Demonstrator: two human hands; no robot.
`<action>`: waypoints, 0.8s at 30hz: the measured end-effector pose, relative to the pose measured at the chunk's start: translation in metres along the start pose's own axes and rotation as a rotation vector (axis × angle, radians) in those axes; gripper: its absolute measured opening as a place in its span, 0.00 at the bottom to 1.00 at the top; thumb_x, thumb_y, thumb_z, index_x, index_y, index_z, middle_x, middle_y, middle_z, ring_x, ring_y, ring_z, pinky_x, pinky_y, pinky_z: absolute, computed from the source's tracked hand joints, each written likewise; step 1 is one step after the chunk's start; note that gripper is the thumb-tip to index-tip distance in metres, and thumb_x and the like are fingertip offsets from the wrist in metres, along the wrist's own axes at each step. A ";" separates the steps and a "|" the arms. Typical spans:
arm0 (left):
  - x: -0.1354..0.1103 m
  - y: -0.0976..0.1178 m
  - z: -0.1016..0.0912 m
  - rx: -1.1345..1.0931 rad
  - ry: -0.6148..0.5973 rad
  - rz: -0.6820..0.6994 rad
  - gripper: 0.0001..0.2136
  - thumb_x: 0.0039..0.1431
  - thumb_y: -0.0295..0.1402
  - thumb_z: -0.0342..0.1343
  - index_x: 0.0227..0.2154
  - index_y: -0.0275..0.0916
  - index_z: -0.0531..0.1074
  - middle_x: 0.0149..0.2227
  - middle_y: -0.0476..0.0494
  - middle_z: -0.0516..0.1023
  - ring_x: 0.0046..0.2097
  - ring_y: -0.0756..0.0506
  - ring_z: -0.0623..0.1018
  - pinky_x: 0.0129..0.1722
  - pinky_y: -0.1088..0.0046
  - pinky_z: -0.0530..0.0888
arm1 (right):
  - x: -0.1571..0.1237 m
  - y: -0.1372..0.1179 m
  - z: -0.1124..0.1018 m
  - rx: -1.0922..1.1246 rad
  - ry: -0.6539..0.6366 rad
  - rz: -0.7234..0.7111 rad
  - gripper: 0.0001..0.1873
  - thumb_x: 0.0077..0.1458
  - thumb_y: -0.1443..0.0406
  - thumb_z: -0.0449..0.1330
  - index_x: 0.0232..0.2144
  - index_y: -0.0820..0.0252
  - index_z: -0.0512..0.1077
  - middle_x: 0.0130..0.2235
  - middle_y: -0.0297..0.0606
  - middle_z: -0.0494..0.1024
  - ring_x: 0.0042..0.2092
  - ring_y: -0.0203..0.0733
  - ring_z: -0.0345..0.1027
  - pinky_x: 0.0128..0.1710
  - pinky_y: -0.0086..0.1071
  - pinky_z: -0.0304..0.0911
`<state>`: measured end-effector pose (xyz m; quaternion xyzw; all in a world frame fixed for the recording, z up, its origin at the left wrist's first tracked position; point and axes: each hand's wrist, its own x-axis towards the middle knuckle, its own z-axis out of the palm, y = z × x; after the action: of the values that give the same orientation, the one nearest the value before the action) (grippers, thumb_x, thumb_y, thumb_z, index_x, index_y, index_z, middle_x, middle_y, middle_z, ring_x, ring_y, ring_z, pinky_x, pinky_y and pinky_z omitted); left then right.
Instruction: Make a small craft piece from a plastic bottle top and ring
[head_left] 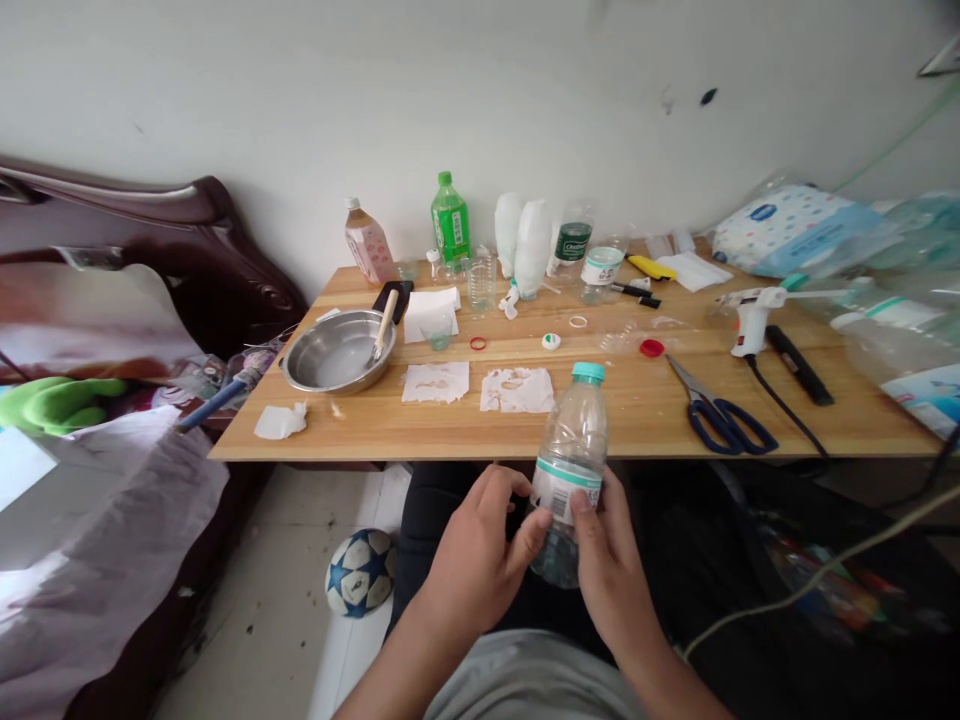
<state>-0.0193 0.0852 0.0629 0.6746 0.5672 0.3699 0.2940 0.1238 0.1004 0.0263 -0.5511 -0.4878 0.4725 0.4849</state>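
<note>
A clear plastic bottle (574, 435) with a turquoise cap and a white and turquoise label is held nearly upright over my lap, just in front of the table edge. My right hand (611, 545) wraps its right side, thumb pressed on the label (559, 492). On the bottle's left, my left hand (491, 545) has curled fingers, with thumb and index finger against the label's edge. Torn pieces of white paper (517, 403) lie on the table behind the bottle. To the right rest blue-handled scissors (720, 415). The bottle's far side is hidden.
On the wooden table (360, 435) stand a metal bowl (300, 350) with a brush (385, 322), a green bottle (450, 225), a pink bottle (369, 245) and white-covered bottles (532, 245). A glue gun (754, 318) trails its cord. A ball (360, 572) lies on the floor.
</note>
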 end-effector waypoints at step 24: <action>-0.003 -0.004 0.016 -0.072 -0.024 0.251 0.10 0.68 0.27 0.44 0.29 0.42 0.59 0.29 0.49 0.64 0.31 0.49 0.65 0.30 0.73 0.64 | 0.002 0.009 -0.012 0.360 -0.255 0.230 0.20 0.60 0.51 0.61 0.50 0.54 0.69 0.43 0.38 0.78 0.41 0.45 0.72 0.41 0.35 0.67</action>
<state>-0.0089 0.0834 0.0503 0.7337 0.4609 0.4157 0.2763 0.1367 0.1011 0.0184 -0.4436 -0.3869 0.6698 0.4527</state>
